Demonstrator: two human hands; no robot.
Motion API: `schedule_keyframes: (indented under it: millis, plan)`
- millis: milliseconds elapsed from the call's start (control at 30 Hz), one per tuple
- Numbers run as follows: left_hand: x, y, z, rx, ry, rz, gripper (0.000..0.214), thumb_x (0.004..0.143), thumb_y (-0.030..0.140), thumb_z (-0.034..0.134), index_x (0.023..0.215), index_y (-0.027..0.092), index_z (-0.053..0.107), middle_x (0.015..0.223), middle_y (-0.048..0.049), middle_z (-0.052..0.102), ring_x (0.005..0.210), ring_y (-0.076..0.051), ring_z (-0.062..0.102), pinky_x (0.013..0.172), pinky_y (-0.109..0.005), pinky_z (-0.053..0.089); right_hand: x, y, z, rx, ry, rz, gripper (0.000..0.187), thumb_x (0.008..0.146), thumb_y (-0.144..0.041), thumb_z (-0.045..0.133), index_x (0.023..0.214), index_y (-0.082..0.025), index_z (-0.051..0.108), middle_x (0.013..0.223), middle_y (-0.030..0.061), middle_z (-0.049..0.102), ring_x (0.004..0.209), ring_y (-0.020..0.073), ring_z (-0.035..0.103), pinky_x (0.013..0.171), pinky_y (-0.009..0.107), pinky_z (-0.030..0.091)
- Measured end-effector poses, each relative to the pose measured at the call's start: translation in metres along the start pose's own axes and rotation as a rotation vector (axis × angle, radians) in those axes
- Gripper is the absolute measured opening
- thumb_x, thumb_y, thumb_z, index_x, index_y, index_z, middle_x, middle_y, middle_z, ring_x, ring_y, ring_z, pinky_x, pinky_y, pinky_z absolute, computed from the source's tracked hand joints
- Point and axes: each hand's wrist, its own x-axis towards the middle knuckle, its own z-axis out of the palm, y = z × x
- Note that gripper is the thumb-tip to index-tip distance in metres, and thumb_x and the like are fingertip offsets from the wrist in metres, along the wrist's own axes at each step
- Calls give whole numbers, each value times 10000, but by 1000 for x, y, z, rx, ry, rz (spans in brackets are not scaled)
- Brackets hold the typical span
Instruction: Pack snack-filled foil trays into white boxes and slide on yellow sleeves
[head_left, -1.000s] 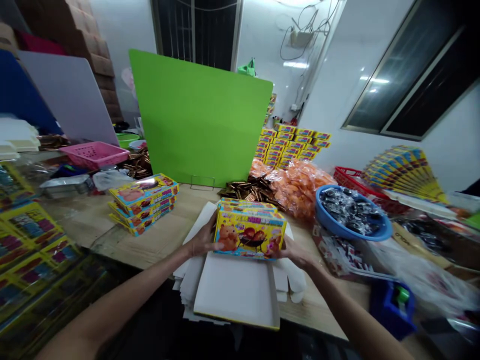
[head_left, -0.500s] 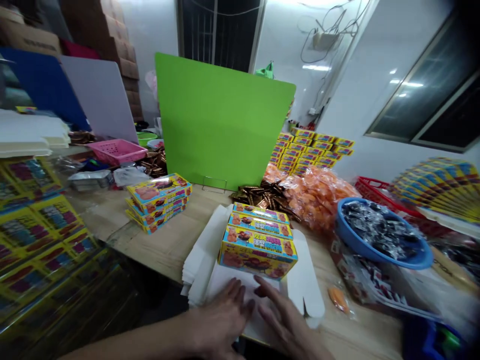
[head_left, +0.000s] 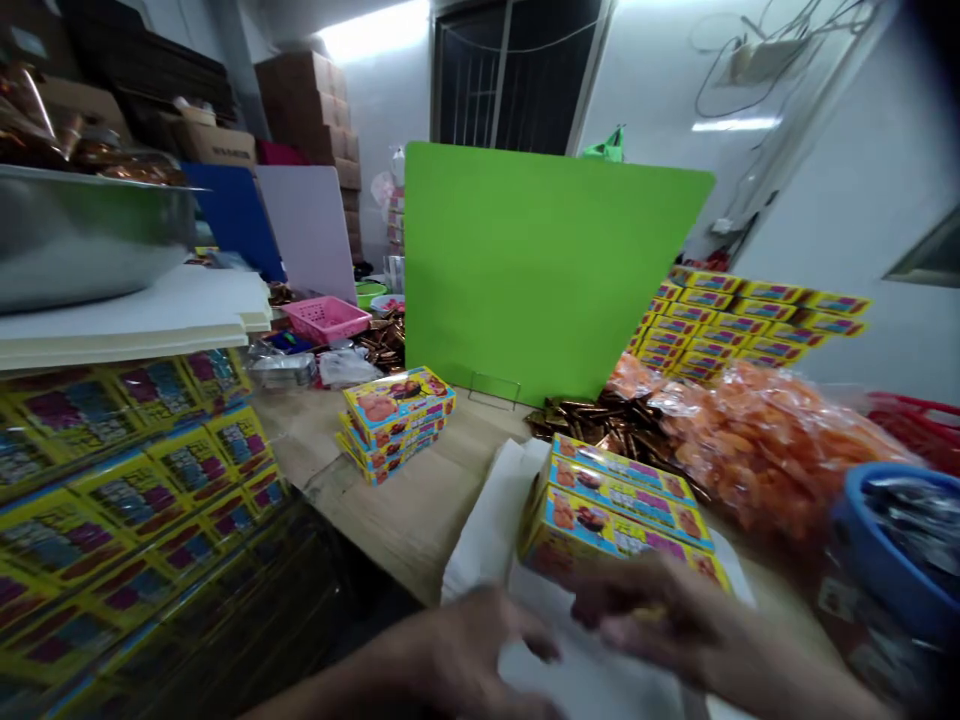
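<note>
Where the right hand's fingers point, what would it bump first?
Probably the left hand, straight across from the right hand. Both are blurry, so how far apart they are is hard to tell.

On my feed, both bare forearms reach in from the bottom edge and angle toward each other. My left forearm (head_left: 337, 688) lies low and nearly level, and my left hand (head_left: 480, 650) sits at the lower middle of the frame, palm down, its fingers (head_left: 536, 640) loosely spread and pointing right. My right forearm (head_left: 814, 682) rises from the lower right corner to my right hand (head_left: 652, 610), which is higher in the frame, with its fingers (head_left: 596, 605) pointing left. The two hands are near each other but not touching. Motion blur softens both, and I can't tell whether my right fingers are closed on anything.
</note>
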Motion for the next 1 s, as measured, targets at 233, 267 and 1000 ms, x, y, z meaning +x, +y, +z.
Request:
schedule_keyframes:
  millis: [233,267,1000]
  plan:
    - [-54,-67,-157,-579,1412,-559,601,746,590,608,1250,292,474,1489,-55,349,1401,-287,238,1117,-498,233,255,-9,-49,231,90,-8,604,755,-677,575,1163,-236,636,1295,103,575,1201,338,502,1016,536,393]
    - [-54,-76,-169,-685,1380,-635,627,745,627,580,1264,296,460,1519,-56,295,1423,-300,174,1112,-544,211,289,3,-43,258,37,79,654,752,-716,538,1202,-246,605,1345,115,532,1234,347,473,1022,558,371]
    - [-15,-109,-194,-1273,1098,-554,679,771,705,468,1197,192,595,887,-91,731,747,-260,687,681,-404,558,436,67,0,724,-549,433,683,840,-746,282,1015,-165,594,823,90,711,718,264,692,670,543,554]
